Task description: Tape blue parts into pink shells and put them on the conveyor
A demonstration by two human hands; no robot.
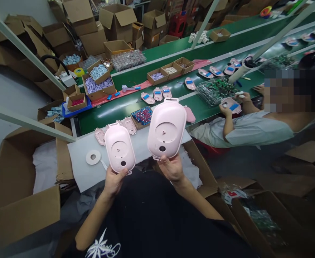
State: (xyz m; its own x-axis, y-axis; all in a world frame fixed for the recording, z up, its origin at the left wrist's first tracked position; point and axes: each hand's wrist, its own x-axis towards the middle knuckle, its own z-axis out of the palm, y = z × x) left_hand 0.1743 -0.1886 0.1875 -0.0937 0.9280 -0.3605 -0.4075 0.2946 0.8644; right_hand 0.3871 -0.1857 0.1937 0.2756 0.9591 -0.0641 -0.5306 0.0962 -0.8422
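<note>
I hold up two pale pink oval plastic shells in front of me. My left hand grips the lower end of the smaller-looking pink shell. In my right hand, fingers closed, is the bottom edge of the second pink shell, raised higher and closer to the camera. Each shell shows a round recess with a small triangle mark and a dark hole below it. Both are above a white sheet on the bench end, where a roll of white tape lies.
A green conveyor belt carries more pink shells with blue parts, and small cardboard trays of parts. A co-worker sits at my right, handling a pink shell. Open cardboard boxes stand at left, lower right and in the background.
</note>
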